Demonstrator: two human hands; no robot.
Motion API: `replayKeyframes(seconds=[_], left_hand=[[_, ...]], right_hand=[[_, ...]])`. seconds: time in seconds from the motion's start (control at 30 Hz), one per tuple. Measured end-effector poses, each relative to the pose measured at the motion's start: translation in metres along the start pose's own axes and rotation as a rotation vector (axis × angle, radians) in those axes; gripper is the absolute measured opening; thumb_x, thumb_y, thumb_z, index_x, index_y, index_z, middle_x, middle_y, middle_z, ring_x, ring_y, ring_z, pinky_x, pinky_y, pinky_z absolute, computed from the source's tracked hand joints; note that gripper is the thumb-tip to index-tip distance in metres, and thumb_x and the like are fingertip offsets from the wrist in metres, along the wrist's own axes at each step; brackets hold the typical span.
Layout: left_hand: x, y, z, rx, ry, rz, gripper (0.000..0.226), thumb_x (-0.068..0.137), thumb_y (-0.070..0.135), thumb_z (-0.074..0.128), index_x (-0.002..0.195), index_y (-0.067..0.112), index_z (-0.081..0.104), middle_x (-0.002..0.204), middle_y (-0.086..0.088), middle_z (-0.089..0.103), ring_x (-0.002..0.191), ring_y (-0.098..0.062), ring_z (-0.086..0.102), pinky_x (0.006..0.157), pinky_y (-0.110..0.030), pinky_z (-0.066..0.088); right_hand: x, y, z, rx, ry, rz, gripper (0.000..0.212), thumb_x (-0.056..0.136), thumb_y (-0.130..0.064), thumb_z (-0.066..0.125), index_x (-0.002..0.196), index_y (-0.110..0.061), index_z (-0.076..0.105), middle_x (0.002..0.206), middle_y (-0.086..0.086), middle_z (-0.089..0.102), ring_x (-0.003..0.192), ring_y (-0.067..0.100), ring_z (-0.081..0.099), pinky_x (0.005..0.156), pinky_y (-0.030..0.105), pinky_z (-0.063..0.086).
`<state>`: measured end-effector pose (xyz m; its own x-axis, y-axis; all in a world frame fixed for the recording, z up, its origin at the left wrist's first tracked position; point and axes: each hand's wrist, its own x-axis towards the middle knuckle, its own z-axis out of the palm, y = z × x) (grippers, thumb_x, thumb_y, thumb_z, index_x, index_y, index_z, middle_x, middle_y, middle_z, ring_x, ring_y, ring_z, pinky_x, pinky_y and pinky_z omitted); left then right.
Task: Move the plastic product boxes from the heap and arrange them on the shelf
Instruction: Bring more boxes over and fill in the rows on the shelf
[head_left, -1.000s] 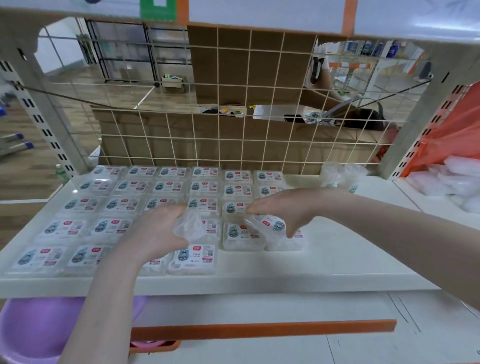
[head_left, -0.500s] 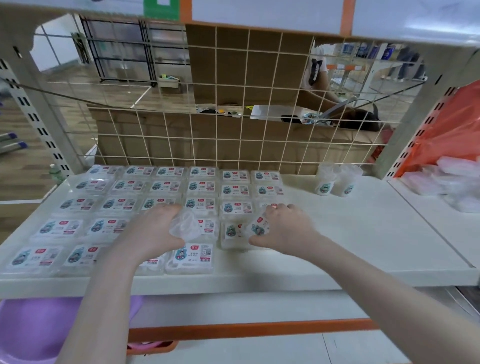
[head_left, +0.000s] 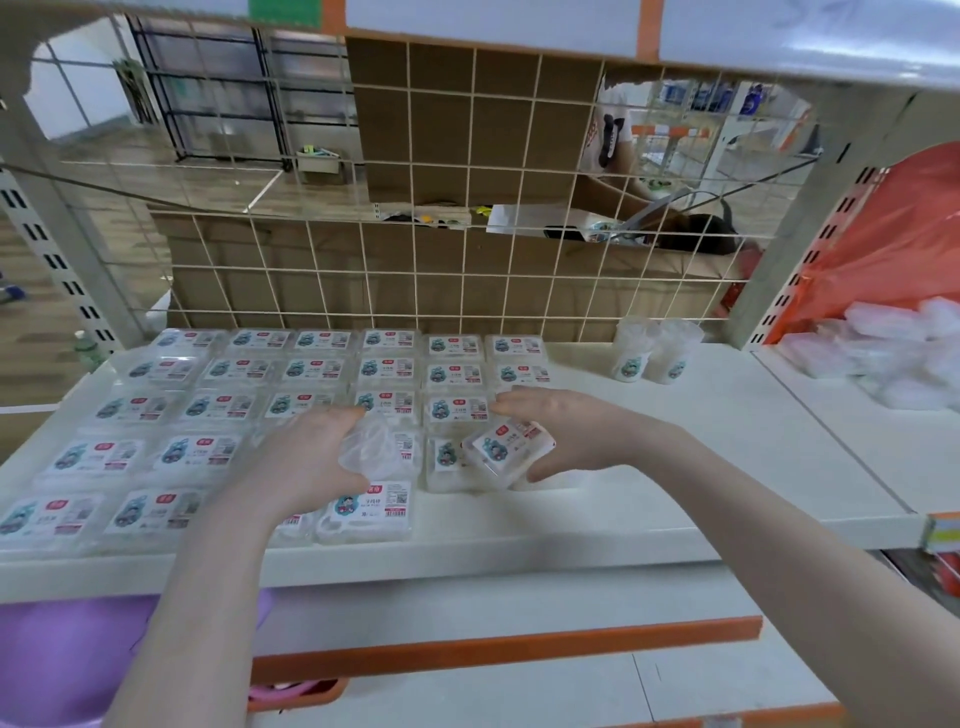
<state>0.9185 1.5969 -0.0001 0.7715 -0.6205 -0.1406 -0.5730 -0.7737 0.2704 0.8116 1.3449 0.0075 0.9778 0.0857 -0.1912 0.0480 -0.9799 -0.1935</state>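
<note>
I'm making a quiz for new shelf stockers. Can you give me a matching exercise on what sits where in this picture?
Things:
1. right hand
2. left hand
3. two cups
4. purple tub

Places or states:
A. under the shelf, at the left
B. holds a tilted labelled box
C. upright by the wire grid
D. grips a clear wrapper

Pairs: 1-B, 2-D, 3-C, 4-A

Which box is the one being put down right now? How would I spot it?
Look at the white shelf with flat rows of boxes. At their right end, the right hand grips one box. It alone is tilted, not lying flat.
</note>
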Motion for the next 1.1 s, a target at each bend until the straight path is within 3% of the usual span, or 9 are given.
replayKeyframes(seconds=[0.13, 0.3, 0.43, 0.6, 0.83, 1.1], left_hand=[[-0.002, -0.003, 0.0, 0.003, -0.003, -0.005, 0.082, 0.078, 0.028, 0.07, 0.147, 0.023, 0.027, 0.149, 0.001, 0.034, 0.134, -0.017, 0.035, 0.105, -0.032, 0.035], [-0.005, -0.007, -0.003, 0.019, 0.007, -0.008, 0.082, 0.077, 0.028, 0.07, 0.147, 0.022, 0.028, 0.151, 0.003, 0.032, 0.135, -0.016, 0.033, 0.105, -0.035, 0.037], [-0.007, -0.01, -0.003, 0.005, 0.016, -0.002, 0.081, 0.077, 0.028, 0.07, 0.147, 0.022, 0.029, 0.15, 0.002, 0.033, 0.135, -0.015, 0.033, 0.106, -0.034, 0.035], [-0.008, -0.015, -0.003, 0.004, 0.011, 0.006, 0.081, 0.077, 0.029, 0.07, 0.147, 0.021, 0.029, 0.149, 0.001, 0.034, 0.135, -0.016, 0.033, 0.107, -0.033, 0.034], [-0.004, -0.013, -0.005, 0.044, 0.0, 0.029, 0.074, 0.078, 0.027, 0.069, 0.144, 0.019, 0.033, 0.145, 0.0, 0.039, 0.132, -0.017, 0.037, 0.102, -0.034, 0.039], [-0.004, -0.019, -0.006, 0.046, -0.031, 0.074, 0.079, 0.08, 0.027, 0.068, 0.147, 0.019, 0.028, 0.15, -0.002, 0.033, 0.135, -0.017, 0.033, 0.106, -0.03, 0.034]], right_hand=[[0.006, -0.001, 0.002, -0.013, 0.024, 0.003, 0.072, 0.077, -0.022, 0.069, 0.142, -0.021, 0.038, 0.144, -0.004, 0.041, 0.131, 0.013, 0.036, 0.103, 0.021, 0.027], [0.001, -0.011, 0.005, -0.005, 0.122, 0.073, 0.067, 0.073, -0.035, 0.07, 0.134, -0.018, 0.048, 0.126, -0.001, 0.054, 0.115, 0.017, 0.048, 0.096, 0.029, 0.04], [-0.013, -0.031, 0.02, 0.051, 0.223, 0.092, 0.062, 0.072, -0.044, 0.067, 0.127, -0.019, 0.053, 0.118, -0.002, 0.057, 0.108, 0.018, 0.05, 0.083, 0.023, 0.035], [-0.026, -0.055, 0.046, 0.011, 0.309, 0.106, 0.065, 0.075, -0.049, 0.06, 0.132, -0.021, 0.049, 0.121, -0.004, 0.054, 0.113, 0.016, 0.046, 0.098, 0.024, 0.031], [-0.023, -0.066, 0.06, -0.021, 0.327, 0.107, 0.063, 0.078, -0.048, 0.058, 0.133, -0.02, 0.047, 0.123, -0.004, 0.052, 0.112, 0.015, 0.045, 0.098, 0.023, 0.029], [-0.016, -0.066, 0.069, 0.006, 0.341, 0.12, 0.068, 0.078, -0.051, 0.065, 0.135, -0.019, 0.046, 0.132, -0.004, 0.05, 0.121, 0.016, 0.042, 0.102, 0.023, 0.028]])
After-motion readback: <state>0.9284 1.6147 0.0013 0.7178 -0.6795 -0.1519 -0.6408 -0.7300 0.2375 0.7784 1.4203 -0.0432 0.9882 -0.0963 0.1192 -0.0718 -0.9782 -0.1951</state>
